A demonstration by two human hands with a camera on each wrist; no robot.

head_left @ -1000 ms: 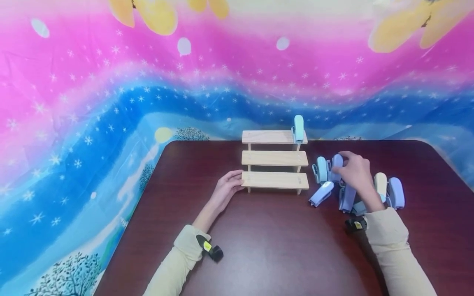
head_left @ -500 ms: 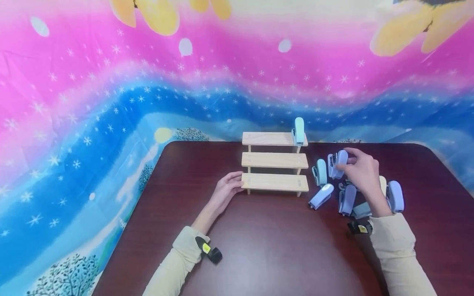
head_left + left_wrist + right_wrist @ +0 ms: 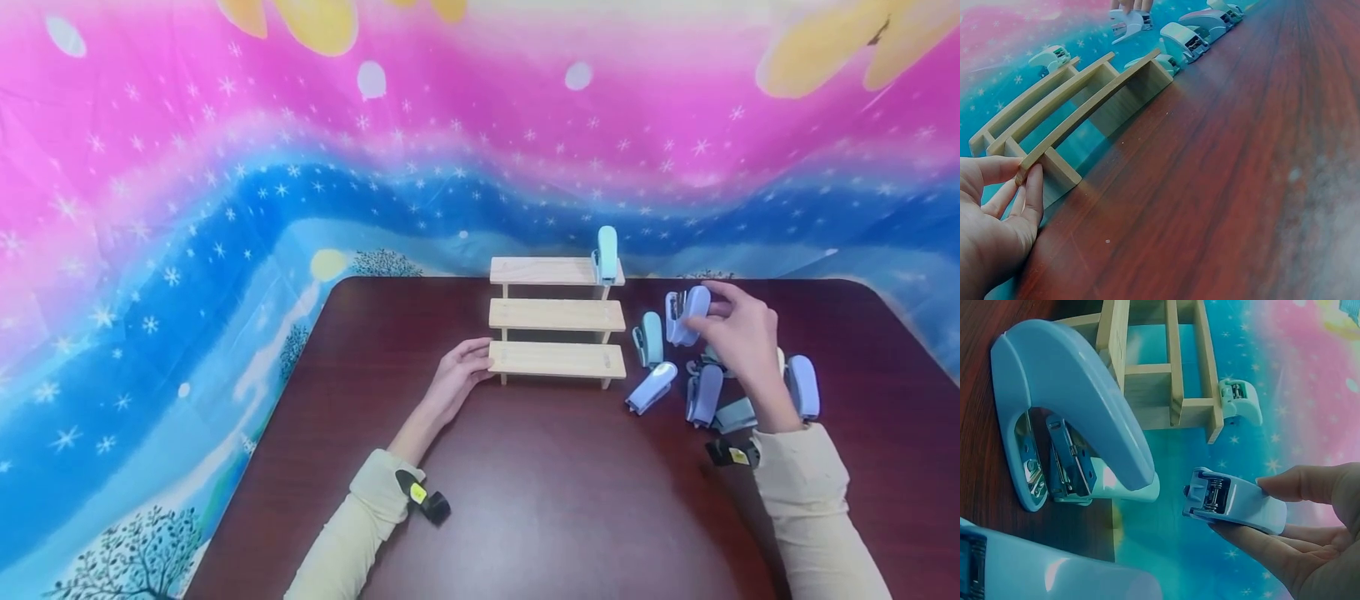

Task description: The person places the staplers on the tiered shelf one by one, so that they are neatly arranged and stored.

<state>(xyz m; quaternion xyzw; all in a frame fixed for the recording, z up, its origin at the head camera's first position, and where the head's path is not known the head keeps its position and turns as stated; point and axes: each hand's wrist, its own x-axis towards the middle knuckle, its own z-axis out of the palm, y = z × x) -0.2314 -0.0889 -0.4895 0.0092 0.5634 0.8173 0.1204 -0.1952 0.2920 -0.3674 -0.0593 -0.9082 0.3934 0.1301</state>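
A three-tier wooden stand [image 3: 557, 358] is on the table, with a mint green stapler [image 3: 606, 254] upright at the right end of its top tier. My left hand [image 3: 456, 379] pinches the left end of the lowest tier; the left wrist view shows the thumb above and fingers below the board [image 3: 1085, 112]. Up off the table, right of the stand, a lavender stapler [image 3: 687, 316] is pinched between the thumb and fingers of my right hand [image 3: 744, 337]. The right wrist view shows this stapler [image 3: 1235, 501] with its spring end pointing away from the palm.
Below the right hand several staplers lie on the table: a mint one [image 3: 652, 340], a pale lavender one [image 3: 651, 387], a purple one [image 3: 705, 397], a grey-green one [image 3: 735, 415] and another lavender one [image 3: 804, 387]. A patterned cloth [image 3: 420, 150] hangs behind the table.
The right hand has lifted the lavender stapler off the table from beside the mint one, moving it up and slightly right. The left hand stays on the stand.
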